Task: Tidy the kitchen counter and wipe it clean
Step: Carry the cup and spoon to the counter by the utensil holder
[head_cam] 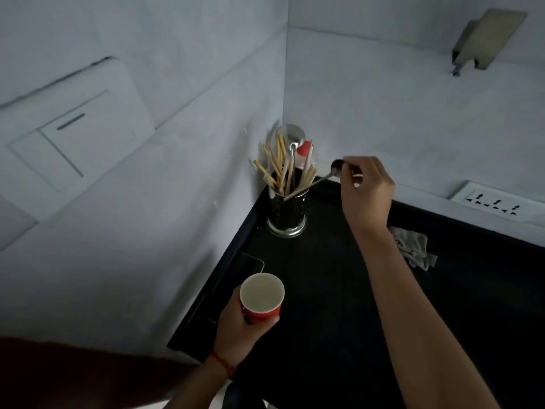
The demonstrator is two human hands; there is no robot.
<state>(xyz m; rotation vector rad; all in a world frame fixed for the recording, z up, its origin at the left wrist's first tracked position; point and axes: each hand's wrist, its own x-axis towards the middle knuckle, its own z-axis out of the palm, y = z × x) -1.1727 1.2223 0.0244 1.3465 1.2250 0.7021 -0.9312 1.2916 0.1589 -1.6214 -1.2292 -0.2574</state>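
Here right grip [367, 190] pinches spoon [312, 184], handle in holder [286, 214].

A large white switch plate [70, 137] was seen on the wall at the left of the frame, with a short dark slot near its top. A white socket strip [498, 203] with several dark pin holes was mounted low on the right-hand wall, at the right edge of the frame. A tan bracket-like fitting [486, 39] was fixed high on that wall, in the upper right corner.
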